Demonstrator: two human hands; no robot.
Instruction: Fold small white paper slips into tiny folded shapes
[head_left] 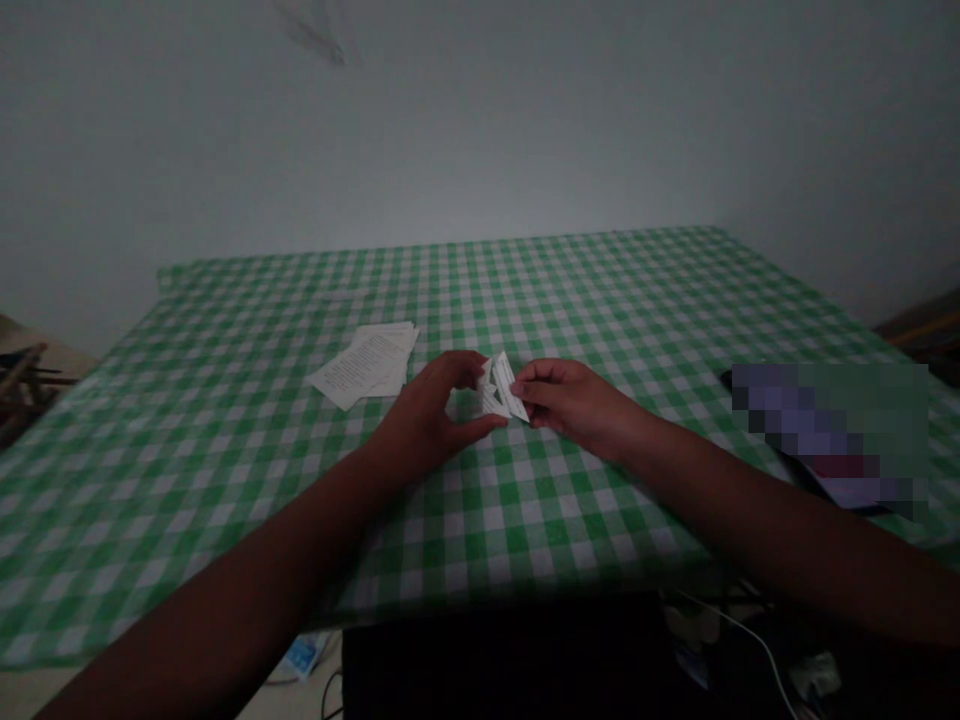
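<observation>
Between my hands, near the middle of the table, is a small piece of folded printed paper (504,384) with angled, pointed edges. My left hand (442,405) curves around its left side, the thumb at the lower edge and the fingers at the upper edge. On the right, my right hand (566,400) pinches the paper between thumb and fingers; some of those fingertips are hidden behind it. Just beyond my left hand lies a loose stack of printed paper sheets (367,362), fanned out unevenly.
A green-and-white checked cloth (525,520) covers the table. A dark flat device (806,440), largely blurred by pixels, lies at the right. A pale wall (480,120) stands behind the table. Below the front edge, a white cable (765,650) hangs at the right.
</observation>
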